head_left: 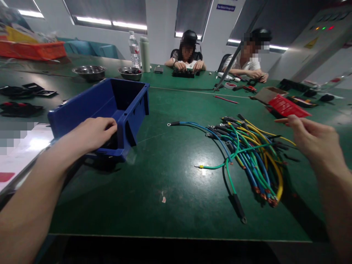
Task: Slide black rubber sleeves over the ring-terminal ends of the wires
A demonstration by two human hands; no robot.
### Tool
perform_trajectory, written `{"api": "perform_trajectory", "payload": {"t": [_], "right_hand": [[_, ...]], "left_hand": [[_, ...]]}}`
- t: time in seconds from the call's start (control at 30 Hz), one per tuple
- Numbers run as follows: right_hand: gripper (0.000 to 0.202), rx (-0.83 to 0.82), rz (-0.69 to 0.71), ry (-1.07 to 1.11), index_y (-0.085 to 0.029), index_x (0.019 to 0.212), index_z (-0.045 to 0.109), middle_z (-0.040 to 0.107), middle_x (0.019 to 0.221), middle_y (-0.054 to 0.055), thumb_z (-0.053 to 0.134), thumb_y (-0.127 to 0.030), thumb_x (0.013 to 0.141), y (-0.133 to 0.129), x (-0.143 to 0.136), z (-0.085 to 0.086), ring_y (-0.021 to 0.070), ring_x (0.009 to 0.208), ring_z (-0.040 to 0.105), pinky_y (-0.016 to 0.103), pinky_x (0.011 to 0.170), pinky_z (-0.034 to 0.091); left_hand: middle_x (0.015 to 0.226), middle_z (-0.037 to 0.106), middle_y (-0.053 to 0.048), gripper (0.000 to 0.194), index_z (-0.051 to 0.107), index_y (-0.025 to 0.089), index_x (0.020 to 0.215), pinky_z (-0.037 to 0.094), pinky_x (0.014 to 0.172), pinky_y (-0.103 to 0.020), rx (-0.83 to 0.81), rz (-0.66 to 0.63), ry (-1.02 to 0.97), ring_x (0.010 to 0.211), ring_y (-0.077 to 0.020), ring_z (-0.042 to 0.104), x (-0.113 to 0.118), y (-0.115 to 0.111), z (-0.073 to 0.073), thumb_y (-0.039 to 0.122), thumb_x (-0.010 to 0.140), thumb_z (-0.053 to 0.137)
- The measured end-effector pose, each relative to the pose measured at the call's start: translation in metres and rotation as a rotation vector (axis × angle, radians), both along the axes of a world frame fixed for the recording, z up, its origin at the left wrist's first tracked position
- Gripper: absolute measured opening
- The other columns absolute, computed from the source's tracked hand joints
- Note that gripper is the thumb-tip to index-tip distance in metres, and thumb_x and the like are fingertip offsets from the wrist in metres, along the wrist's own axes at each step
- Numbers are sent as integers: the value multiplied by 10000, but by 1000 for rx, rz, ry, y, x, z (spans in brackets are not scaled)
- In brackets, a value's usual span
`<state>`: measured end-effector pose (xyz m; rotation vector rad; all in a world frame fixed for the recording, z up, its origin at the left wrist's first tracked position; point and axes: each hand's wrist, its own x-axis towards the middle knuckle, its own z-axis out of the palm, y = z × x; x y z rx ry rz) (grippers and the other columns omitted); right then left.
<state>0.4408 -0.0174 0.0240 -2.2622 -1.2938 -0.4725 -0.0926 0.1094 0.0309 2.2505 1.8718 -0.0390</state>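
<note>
My left hand (pixel 97 132) reaches over the near end of a blue bin (pixel 82 106), its fingers curled down inside; the fingertips and whatever they touch are hidden. To the right of the pile of wires, my right hand (pixel 313 134) is raised with thumb and forefinger stretched out and nothing visible between them. The pile of blue, green and yellow wires (pixel 255 157) has black sleeves, ring lugs and bare copper ends. One blue wire (pixel 192 124) sticks out to the left, and a green wire (pixel 214 167) ends in a yellow-collared terminal.
Two people sit across the green table (pixel 165 146), their hands on parts. Metal bowls (pixel 89 72), a water bottle (pixel 134 49) and a pale green flask (pixel 144 55) stand at the back left. A red tray (pixel 290 106) lies right, an orange crate (pixel 33 50) far left.
</note>
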Motion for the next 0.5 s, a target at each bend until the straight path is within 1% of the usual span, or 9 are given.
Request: {"api": "perform_trajectory", "payload": {"t": [0.03,0.07,0.13,0.17,0.23,0.27,0.33,0.43,0.5], "right_hand": [[710,51,-3,-7,-181,1052,753,614,681,78,305,-709,893,0,-13,7,150,516,465,284,519,326],[723,85,7,-17,-167,1003,748,626,728,86,305,-725,884,2,-26,13,146,566,502,275,549,351],[680,71,31,-47,-176,890,729,610,722,83,346,-737,873,9,-53,21,146,619,516,274,589,349],[650,22,40,-62,-186,836,718,592,704,78,405,-755,846,14,-65,23,141,593,466,281,581,315],[566,-199,92,-51,-209,756,709,579,697,69,582,-761,753,26,-84,21,120,543,338,286,566,244],[529,-278,114,-31,-202,689,691,562,665,61,665,-731,704,31,-90,17,106,525,296,282,563,231],[469,-366,132,12,-181,610,652,519,606,46,751,-634,680,39,-98,9,81,492,244,274,557,226],[400,-334,144,48,-165,617,631,469,595,32,757,-528,733,41,-102,3,60,485,199,270,546,215],[359,-247,166,55,-163,655,613,448,611,29,735,-477,776,39,-105,6,58,506,180,270,545,191]], "left_hand": [[1130,700,-161,467,683,138,1103,457,825,-383,10,4,2,975,-317,660,-1,0,-1,351,853,351],[1102,708,-152,446,689,147,1069,458,811,-380,20,9,4,954,-315,664,-1,0,-2,345,849,355],[1038,723,-126,409,684,162,1027,458,789,-362,45,3,-1,904,-293,669,-2,-2,-3,329,862,349],[1015,726,-121,399,675,161,1021,458,779,-352,70,-10,-6,882,-283,668,-3,-3,-3,327,881,340],[1000,723,-134,411,646,148,1028,458,763,-342,139,-35,-13,868,-278,664,-4,-6,-3,347,934,299],[1003,718,-148,429,629,142,1029,458,759,-343,179,-40,-17,879,-284,663,-4,-8,-2,365,959,269],[994,711,-168,465,598,141,1029,458,743,-346,242,-24,-22,889,-300,665,-2,-13,1,399,992,213],[979,707,-167,488,552,145,1146,452,721,-350,347,40,-11,849,-303,665,6,-23,8,462,1006,208],[1012,696,-152,478,507,139,1256,452,744,-350,503,87,-27,819,-275,656,13,-32,11,473,998,282]]}}
